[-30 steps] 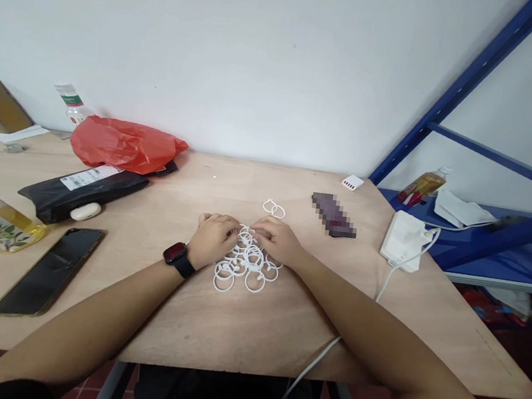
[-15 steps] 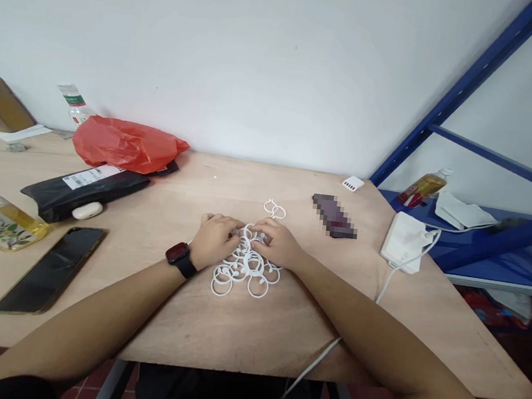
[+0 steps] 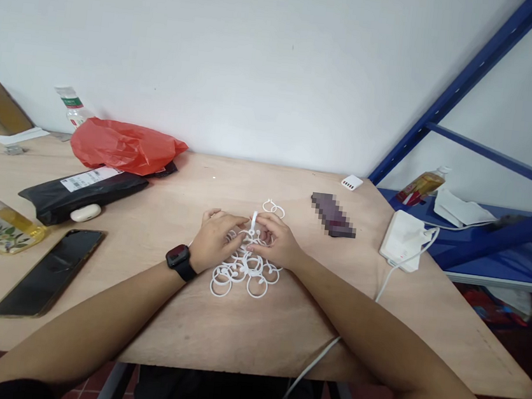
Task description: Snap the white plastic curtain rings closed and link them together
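Thin white plastic rings (image 3: 257, 286), several with small round eyelets, lie in a loose pile at the middle of the table. Above the far side of the pile, one white ring (image 3: 254, 221) is turned nearly edge-on between my hands. My right hand (image 3: 280, 243) pinches it from the right with thumb and fingers. From the left, the thumb and forefinger of my left hand (image 3: 217, 237) close in on a white ring at the same spot; its fingertips partly hide the contact. A black smartwatch (image 3: 179, 256) is on my left wrist.
Two linked white rings (image 3: 274, 209) lie beyond my hands. At left are a phone (image 3: 48, 274), a bottle (image 3: 1, 224), a black parcel (image 3: 85, 188) and a red bag (image 3: 128, 145). At right are a blurred-out dark object (image 3: 334, 215) and a white power strip (image 3: 400, 240) with its cable.
The ring between my hands has turned from face-on to nearly edge-on and stands a little higher. My left thumb and forefinger have spread slightly. The pile has stayed in place.
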{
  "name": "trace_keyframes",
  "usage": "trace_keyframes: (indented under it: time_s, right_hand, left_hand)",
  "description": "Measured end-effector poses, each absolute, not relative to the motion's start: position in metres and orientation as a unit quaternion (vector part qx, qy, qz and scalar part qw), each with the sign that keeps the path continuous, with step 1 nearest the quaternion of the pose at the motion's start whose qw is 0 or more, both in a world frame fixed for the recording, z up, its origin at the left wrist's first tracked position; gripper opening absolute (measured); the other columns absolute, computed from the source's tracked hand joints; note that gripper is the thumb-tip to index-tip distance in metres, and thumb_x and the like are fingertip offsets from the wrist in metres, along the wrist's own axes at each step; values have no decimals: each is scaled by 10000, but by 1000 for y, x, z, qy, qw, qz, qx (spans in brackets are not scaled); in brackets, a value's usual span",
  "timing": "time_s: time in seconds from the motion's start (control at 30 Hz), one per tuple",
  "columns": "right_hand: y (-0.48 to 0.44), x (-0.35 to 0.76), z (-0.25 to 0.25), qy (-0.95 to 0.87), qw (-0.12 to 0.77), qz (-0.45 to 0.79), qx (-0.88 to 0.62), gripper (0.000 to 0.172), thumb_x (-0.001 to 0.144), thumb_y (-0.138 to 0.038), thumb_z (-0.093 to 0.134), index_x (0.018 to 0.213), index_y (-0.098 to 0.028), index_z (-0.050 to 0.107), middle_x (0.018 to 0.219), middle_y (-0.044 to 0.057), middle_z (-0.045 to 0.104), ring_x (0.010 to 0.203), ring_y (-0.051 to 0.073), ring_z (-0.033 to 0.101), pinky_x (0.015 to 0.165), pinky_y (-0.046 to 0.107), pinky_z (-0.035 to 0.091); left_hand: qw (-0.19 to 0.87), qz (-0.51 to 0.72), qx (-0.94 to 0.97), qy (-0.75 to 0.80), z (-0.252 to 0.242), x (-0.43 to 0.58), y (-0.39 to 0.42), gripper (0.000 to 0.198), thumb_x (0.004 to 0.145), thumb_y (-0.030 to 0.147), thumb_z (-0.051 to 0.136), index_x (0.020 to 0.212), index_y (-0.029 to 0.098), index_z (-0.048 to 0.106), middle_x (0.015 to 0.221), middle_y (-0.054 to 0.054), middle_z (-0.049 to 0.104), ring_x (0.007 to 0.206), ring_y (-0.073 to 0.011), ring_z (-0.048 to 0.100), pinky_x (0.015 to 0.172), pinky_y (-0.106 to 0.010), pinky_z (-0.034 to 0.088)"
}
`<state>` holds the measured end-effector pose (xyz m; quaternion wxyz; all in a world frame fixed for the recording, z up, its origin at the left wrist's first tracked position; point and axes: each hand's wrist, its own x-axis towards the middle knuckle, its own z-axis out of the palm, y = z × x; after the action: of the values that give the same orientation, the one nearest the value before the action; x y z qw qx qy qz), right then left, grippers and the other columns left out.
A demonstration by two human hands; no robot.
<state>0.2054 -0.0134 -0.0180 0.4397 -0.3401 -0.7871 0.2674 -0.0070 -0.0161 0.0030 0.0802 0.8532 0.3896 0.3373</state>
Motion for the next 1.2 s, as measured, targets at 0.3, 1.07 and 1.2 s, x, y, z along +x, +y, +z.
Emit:
trace_keyframes:
  time_s: [0.3, 1.07, 1.2]
  right_hand:
    - [-14, 208, -12, -835, 420, 175, -308, 237, 992, -354, 478, 906, -195, 632, 807, 37, 590, 767, 160, 564, 695, 296, 460]
    - [-21, 202, -10, -877, 357, 173, -271, 351, 1027, -428, 339, 846, -211, 547, 856, 55, 547, 792, 178, 542, 709, 308, 464]
    - [-23, 200, -9, -881, 347, 175, -270, 345, 1025, -428, 348, 867, -212, 565, 870, 59, 557, 800, 175, 553, 719, 307, 479]
  left_hand:
    - [16, 407, 858, 314, 9, -5, -20, 201, 933, 285, 572, 1110, 211, 631, 978, -47, 706, 918, -186, 629, 922, -393, 390]
    - [65, 401, 870, 280, 12, -4, -21, 102, 774, 191, 566, 864, 206, 610, 822, -20, 690, 803, -174, 625, 859, -383, 418]
    - [82, 369, 877, 297, 12, -4, -21, 124, 715, 175, 531, 821, 207, 585, 802, -25, 674, 815, -189, 614, 859, -393, 417]
